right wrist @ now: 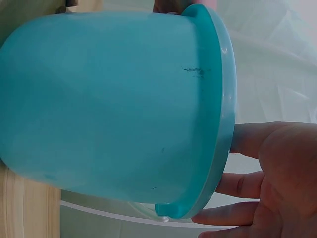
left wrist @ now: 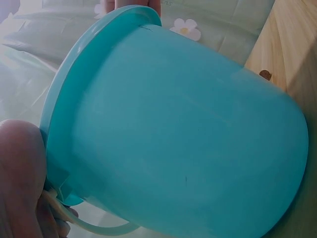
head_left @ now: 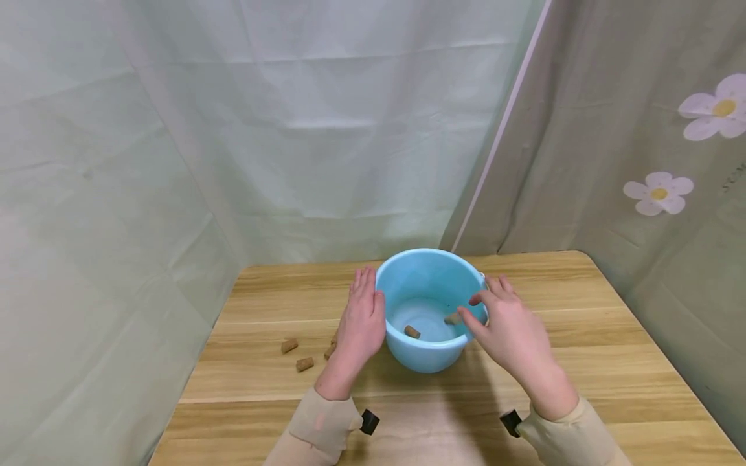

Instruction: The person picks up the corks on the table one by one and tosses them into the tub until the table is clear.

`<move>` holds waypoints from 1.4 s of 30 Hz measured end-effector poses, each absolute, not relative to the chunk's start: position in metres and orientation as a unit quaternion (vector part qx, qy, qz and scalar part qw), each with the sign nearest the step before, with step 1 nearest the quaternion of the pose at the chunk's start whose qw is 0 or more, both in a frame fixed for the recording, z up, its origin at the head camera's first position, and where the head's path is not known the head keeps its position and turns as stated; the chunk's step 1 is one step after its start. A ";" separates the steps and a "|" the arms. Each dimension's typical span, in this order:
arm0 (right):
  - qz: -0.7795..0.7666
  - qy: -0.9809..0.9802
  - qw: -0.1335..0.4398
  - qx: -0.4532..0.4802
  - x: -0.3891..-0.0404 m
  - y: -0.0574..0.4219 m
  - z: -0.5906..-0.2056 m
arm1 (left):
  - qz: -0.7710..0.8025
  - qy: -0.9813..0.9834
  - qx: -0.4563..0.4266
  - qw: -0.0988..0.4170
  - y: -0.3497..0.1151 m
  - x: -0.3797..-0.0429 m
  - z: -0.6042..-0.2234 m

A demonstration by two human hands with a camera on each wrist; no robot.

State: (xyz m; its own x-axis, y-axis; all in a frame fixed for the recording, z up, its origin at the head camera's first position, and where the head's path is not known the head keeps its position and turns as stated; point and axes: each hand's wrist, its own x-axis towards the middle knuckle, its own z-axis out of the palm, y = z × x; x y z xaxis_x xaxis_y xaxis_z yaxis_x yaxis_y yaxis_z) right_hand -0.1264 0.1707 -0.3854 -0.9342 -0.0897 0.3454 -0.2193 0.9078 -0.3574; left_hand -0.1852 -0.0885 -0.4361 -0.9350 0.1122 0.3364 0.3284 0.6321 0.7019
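A light blue bucket [head_left: 428, 356] stands upright on the table. My left hand [head_left: 362, 320] lies along the bucket's left side, its fingers straight and pointing away from me, the thumb by the rim. Over the right rim reaches my right hand [head_left: 513, 327], thumb and forefinger spread apart inside the opening. Just beyond that thumb, a blurred cork [head_left: 452, 318] shows within the bucket. Another cork [head_left: 412, 332] lies on the bucket's bottom. In the left wrist view the bucket's handle [left wrist: 106, 230] hangs down next to the left fingers.
Left of the bucket, corks [head_left: 305, 364] are scattered on the wooden table [head_left: 245, 382], some partly hidden behind the left hand. Pale curtains [head_left: 350, 142] hang behind the table and at both sides, with white flowers [head_left: 658, 193] printed on the right one.
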 end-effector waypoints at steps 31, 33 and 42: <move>0.198 -0.964 0.164 0.073 -0.123 0.173 -0.386 | -0.411 -0.893 -0.123 0.133 -0.089 -0.186 -0.436; 0.199 -0.963 0.166 0.073 -0.123 0.173 -0.385 | -0.412 -0.893 -0.124 0.133 -0.089 -0.185 -0.436; 0.201 -0.962 0.170 0.073 -0.124 0.175 -0.387 | -0.412 -0.892 -0.125 0.136 -0.089 -0.186 -0.437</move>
